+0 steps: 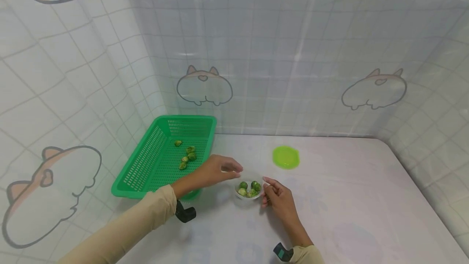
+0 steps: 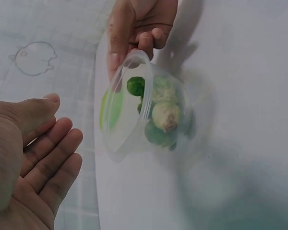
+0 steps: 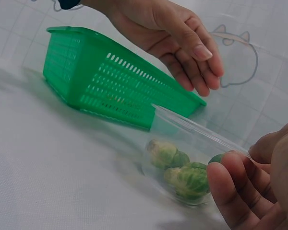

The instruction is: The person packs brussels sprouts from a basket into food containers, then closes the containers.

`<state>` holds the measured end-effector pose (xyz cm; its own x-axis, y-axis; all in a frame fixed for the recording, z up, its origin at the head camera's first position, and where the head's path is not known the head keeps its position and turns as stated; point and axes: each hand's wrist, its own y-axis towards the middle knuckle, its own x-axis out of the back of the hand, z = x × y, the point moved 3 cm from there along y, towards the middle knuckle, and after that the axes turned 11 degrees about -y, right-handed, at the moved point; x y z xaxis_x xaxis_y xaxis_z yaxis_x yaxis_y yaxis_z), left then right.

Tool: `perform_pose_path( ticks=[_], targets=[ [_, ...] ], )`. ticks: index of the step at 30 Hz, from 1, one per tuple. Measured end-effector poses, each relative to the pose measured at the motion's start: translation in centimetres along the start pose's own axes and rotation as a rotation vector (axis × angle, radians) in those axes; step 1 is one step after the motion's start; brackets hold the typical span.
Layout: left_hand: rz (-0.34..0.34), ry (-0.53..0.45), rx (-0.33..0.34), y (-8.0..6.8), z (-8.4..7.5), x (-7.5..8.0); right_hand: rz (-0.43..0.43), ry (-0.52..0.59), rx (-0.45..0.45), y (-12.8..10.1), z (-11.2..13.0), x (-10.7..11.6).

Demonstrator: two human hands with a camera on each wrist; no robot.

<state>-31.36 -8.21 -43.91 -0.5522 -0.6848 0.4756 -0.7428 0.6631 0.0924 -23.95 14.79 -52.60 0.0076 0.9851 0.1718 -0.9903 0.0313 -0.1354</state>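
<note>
A clear round plastic container (image 1: pixel 249 197) stands on the table with several Brussels sprouts (image 1: pixel 253 192) inside. My right hand (image 1: pixel 281 201) pinches its rim at the right side, thumb by the edge and fingers against the outer wall, as the right wrist view shows. My left hand (image 1: pixel 220 169) hovers over the left of the container, fingers loosely bent and nothing between them. In the left wrist view that hand (image 2: pixel 33 158) is apart from the container (image 2: pixel 149 105). Through the see-through wall the sprouts (image 3: pixel 187 179) are visible in the right wrist view.
To the left, a green plastic basket (image 1: pixel 209 133) holds several more Brussels sprouts (image 1: pixel 191 156); the left forearm passes over its near right corner. A lime-green lid (image 1: pixel 286 157) lies flat behind the container to the right. Tiled-pattern sheeting (image 1: pixel 264 72) rises behind the table.
</note>
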Motion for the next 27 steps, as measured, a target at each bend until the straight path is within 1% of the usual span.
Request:
perform_pose_path(
  ticks=[3, 6, 10, 14, 18, 22, 25, 27],
  targets=[
    [-0.014, -0.013, 0.007, -0.2, 0.0, 0.6, -0.003, 0.012, 0.002, 0.4, -0.8, 0.0],
    [-0.038, -0.006, 0.008, -0.5, -0.1, 1.3, -0.002, 0.017, 0.005, 0.6, -1.4, -0.1],
    [-0.068, 0.017, 0.019, -1.0, -0.2, 2.2, -0.003, 0.014, 0.018, 0.7, -1.5, -0.1],
    [-0.091, 0.016, 0.042, -1.4, -0.3, 3.3, -0.007, 0.012, 0.023, 0.6, -1.5, -0.1],
    [-0.124, 0.022, 0.068, -1.7, 0.1, 4.4, -0.006, 0.008, 0.016, 0.6, -1.5, -0.1],
    [-0.169, 0.039, 0.065, -1.9, 0.5, 5.5, -0.005, 0.011, 0.009, 0.6, -1.6, -0.1],
    [-0.191, 0.035, 0.045, -2.1, 0.6, 6.5, -0.004, 0.011, 0.009, 0.6, -1.7, -0.1],
    [-0.206, 0.030, 0.045, -2.2, 0.8, 7.2, -0.003, 0.014, 0.007, 0.6, -1.7, -0.1]
  ],
)
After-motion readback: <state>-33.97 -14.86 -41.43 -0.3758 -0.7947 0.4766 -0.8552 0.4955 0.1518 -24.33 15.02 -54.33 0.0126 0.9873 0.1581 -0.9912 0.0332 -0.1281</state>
